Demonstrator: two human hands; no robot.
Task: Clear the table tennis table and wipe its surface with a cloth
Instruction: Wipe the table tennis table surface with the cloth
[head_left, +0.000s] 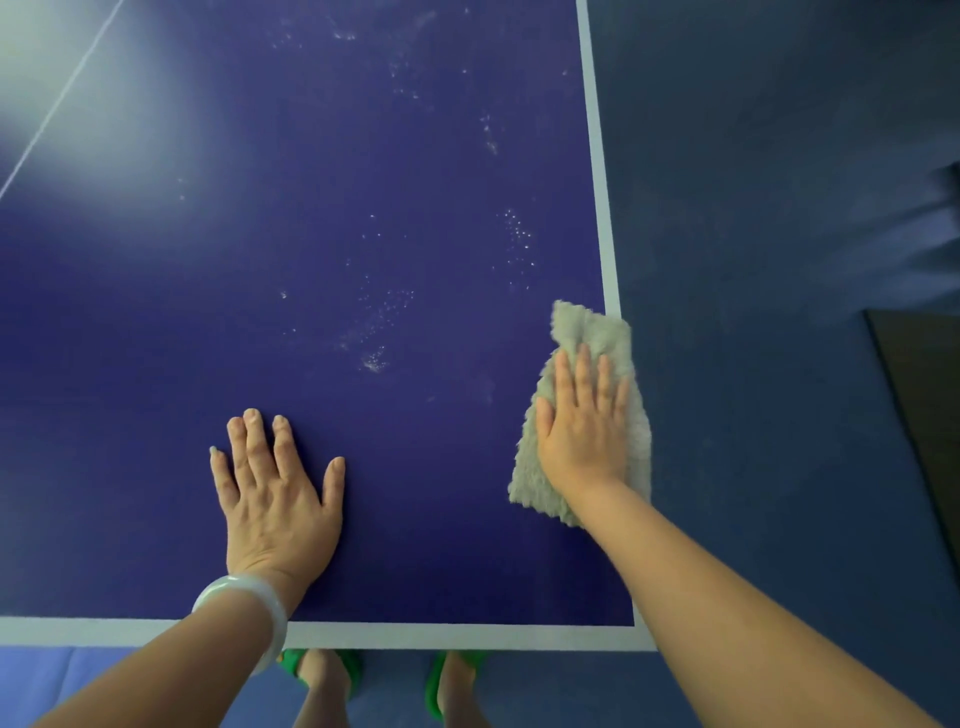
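1. My right hand (582, 426) lies flat w/ fingers straight, pressing the cloth (587, 410) down onto the table (363, 635). Not clutching it, just palm and fingers on top.
2. Cloth is grey-beige, fluffy, bunched lengthways. It sits at the table's right side, its outer part hanging over the white edge line there, near the corner closest to me.
3. My left hand (275, 499) rests palm-down on the bare blue top, fingers spread and straight, holding nothing. It's well apart from the cloth, to the left.
4. A pale bangle (249, 608) sits round my left wrist, just above the near white edge line.
5. White specks (374, 358) and smudges dot the blue top ahead of both hands, approx. btwn them and further up.
6. Below the near edge: my feet in green sandals (441, 680) on blue floor (779, 208).
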